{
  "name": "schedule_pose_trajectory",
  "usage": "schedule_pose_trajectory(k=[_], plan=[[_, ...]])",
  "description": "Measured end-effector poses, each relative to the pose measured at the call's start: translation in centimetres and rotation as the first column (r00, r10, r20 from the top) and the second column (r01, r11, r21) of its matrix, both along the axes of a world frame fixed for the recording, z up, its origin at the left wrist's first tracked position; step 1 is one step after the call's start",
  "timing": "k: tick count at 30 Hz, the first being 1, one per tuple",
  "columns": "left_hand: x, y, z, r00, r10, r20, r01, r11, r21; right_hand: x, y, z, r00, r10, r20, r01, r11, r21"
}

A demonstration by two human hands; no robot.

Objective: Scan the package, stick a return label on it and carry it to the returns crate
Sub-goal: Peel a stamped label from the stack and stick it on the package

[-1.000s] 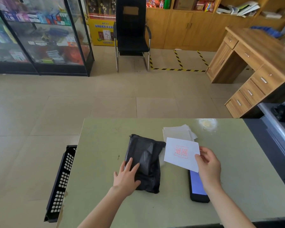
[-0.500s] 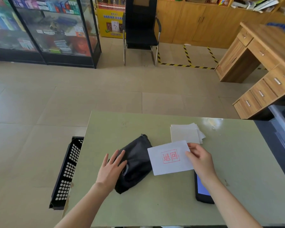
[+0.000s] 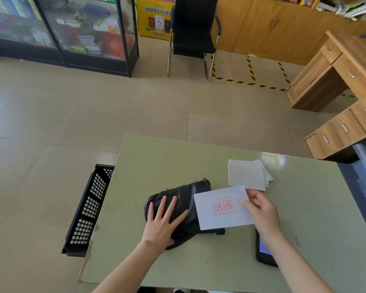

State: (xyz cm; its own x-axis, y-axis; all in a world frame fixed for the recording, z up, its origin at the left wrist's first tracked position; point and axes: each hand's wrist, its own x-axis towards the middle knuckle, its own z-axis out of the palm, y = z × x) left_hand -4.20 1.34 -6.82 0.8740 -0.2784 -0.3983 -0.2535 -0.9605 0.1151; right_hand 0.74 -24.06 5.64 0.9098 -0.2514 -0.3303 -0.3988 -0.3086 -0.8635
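A black plastic package [image 3: 190,195] lies on the green table [image 3: 169,157], slanted. My left hand [image 3: 164,223] rests flat on its left part with fingers spread. My right hand [image 3: 262,212] pinches the right edge of a white return label [image 3: 222,208] with a red stamp. The label lies over the package's right end. A black returns crate [image 3: 87,210] stands on the floor against the table's left side. A dark handheld scanner [image 3: 263,254] with a lit screen lies under my right forearm.
A stack of blank white labels [image 3: 247,175] sits behind my right hand. Across the tiled floor stand a black chair [image 3: 193,34], glass display cabinets [image 3: 72,28] and a wooden desk [image 3: 347,81] at the right.
The label has moved left and down onto the package's right end. The package has turned to a slant under my left hand. The camera has shifted and tilted.
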Motion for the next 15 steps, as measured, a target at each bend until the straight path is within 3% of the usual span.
schedule_pose_trajectory(k=[3, 5, 7, 8, 9, 11, 12, 13, 15], plan=[[1.0, 1.1, 0.2, 0.993, -0.089, 0.076, 0.092, 0.995, -0.04, -0.1, 0.4, -0.3, 1.0, 0.002, -0.018, -0.002, 1.0, 0.006], [0.7, 2.2, 0.7, 0.993, -0.053, 0.103, 0.063, 0.994, -0.095, -0.2, 0.7, -0.7, 0.999, 0.001, -0.037, 0.0, 1.0, 0.025], [-0.1, 3.0, 0.8, 0.977, 0.106, 0.183, -0.051, 0.958, -0.281, -0.2, 1.1, -1.2, 0.998, -0.005, -0.063, 0.008, 0.999, 0.045], [-0.4, 3.1, 1.1, 0.943, 0.265, 0.2, -0.16, 0.89, -0.427, -0.2, 1.5, -1.5, 0.997, -0.006, -0.078, 0.011, 0.998, 0.063], [-0.7, 2.9, 1.8, 0.881, 0.451, 0.142, -0.299, 0.764, -0.572, -0.1, 2.0, -1.8, 0.996, 0.0, -0.093, 0.008, 0.996, 0.085], [-0.6, 2.2, 3.8, 0.674, 0.715, -0.185, -0.555, 0.324, -0.766, 0.1, 3.2, -2.3, 0.993, 0.019, -0.121, -0.002, 0.991, 0.134], [-0.3, 1.9, 4.8, 0.571, 0.726, -0.383, -0.638, 0.1, -0.763, 0.3, 3.8, -2.6, 0.991, 0.026, -0.132, -0.005, 0.987, 0.158], [0.0, 1.7, 5.4, 0.508, 0.684, -0.524, -0.688, -0.044, -0.724, 0.4, 4.4, -3.0, 0.989, 0.033, -0.144, -0.007, 0.983, 0.181], [0.7, 1.6, 5.7, 0.459, 0.589, -0.665, -0.742, -0.158, -0.652, 0.7, 5.5, -3.7, 0.984, 0.043, -0.172, -0.004, 0.975, 0.222]])
